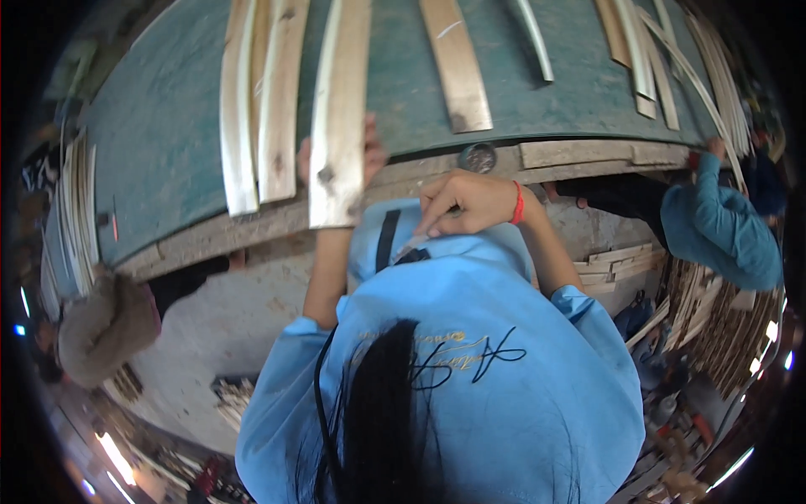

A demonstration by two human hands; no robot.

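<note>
A pale wooden board [340, 101] with dark knots reaches over the near edge of the green table toward my body. My left hand [375, 151] is wrapped around it from beneath, fingers showing at its right side and the palm hidden under the wood. Close to my blue shirt, my right hand [462, 202], with a red band at the wrist, is closed in a pinch. Near its fingertips, against the shirt, lies a small pale and dark thing [411, 252] that I cannot make out clearly. Just beyond this hand, a small round dark object [477, 157] sits by the table edge.
More boards [281, 101] lie left of mine, and a single board [457, 67] lies to the right. Stacked strips stand at the far left [80, 210] and far right. One person [722, 227] works at the right, another [109, 328] at the left. Wood pieces [621, 265] are piled below.
</note>
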